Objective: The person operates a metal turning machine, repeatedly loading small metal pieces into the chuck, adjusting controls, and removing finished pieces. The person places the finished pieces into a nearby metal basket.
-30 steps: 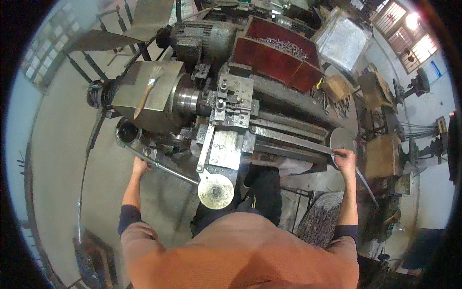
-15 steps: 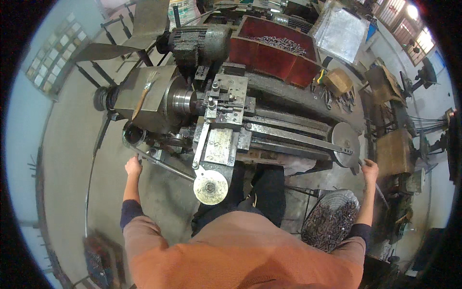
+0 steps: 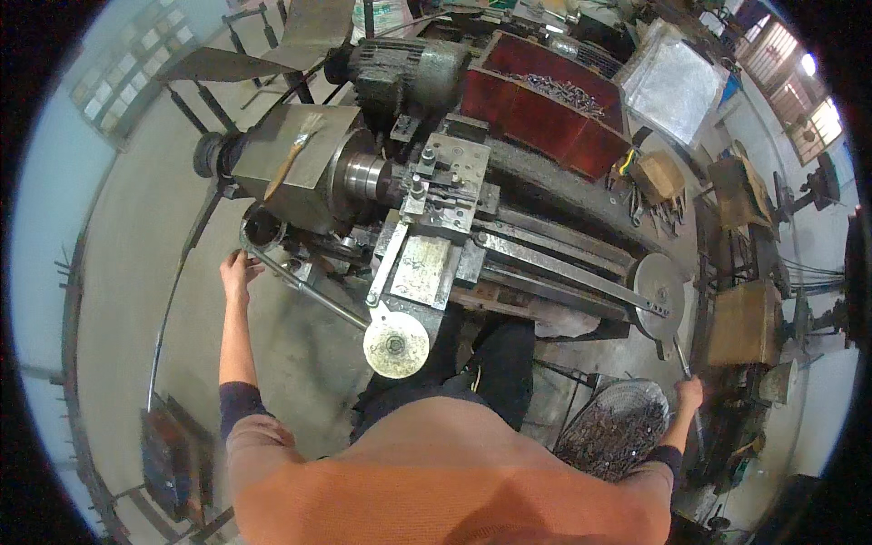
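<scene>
A small metal-turning lathe stands before me, with its shiny round spindle (image 3: 368, 176) beside a tool slide (image 3: 450, 182). My right hand (image 3: 689, 392) is wrapped round a metal lever (image 3: 683, 360) below the grey disc (image 3: 658, 295) at the lathe's right end. On the other side my left hand (image 3: 238, 272) is raised, fingers bent and partly apart, beside the outer end of a long rod lever (image 3: 318, 302). Just above those fingers is a dark, round-mouthed cup (image 3: 262, 227). The rod runs to a pale round disc (image 3: 396, 345) in front of me. Any small piece at the left fingertips is too small to make out.
A paintbrush (image 3: 289, 166) lies on the headstock (image 3: 259, 150), with a motor (image 3: 409, 77) behind. A red bin (image 3: 545, 118) holds small metal parts. Hand tools (image 3: 668, 211) lie by a brown block (image 3: 660, 176). A basket of dark metal pieces (image 3: 610, 431) stands low right.
My right hand has come down and nearer me along with the lever, which has swung. My left hand has risen toward the dark cup. The whole view has shifted slightly.
</scene>
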Motion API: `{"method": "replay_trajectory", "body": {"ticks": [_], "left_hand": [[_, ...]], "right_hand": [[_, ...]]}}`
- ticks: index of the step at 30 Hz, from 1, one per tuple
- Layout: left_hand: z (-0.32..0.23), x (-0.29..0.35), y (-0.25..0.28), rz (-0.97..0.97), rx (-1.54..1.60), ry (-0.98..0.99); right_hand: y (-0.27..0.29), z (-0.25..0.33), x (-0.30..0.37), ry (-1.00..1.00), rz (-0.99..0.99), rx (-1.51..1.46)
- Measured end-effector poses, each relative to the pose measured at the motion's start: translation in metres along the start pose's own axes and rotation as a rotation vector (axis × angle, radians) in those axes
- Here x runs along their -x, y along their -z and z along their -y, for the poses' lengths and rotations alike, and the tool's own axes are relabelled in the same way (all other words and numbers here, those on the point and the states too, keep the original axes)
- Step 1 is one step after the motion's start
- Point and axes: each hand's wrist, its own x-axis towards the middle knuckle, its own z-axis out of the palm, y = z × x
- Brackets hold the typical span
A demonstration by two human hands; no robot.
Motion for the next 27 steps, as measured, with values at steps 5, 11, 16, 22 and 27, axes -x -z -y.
{"method": "replay_trajectory", "body": {"ticks": [5,11,16,22,27], "left_hand": [[0.026,-0.012,-0.053,-0.162,0.066,-0.017],[0.036,-0.023,-0.073,-0.168,0.361,-0.03],[0.038,-0.025,-0.075,-0.185,0.345,-0.05],[0.035,-0.022,-0.073,-0.195,0.281,-0.079],[0.023,-0.015,-0.06,-0.108,0.143,-0.054]], "right_hand": [[0.036,0.04,0.081,-0.117,0.075,-0.073],[0.036,0.053,0.103,-0.209,0.096,-0.107],[0.01,0.036,0.092,-0.205,0.092,-0.082],[0.026,0.05,0.098,-0.21,0.109,-0.112],[0.03,0.055,0.106,-0.148,-0.004,-0.144]]}}
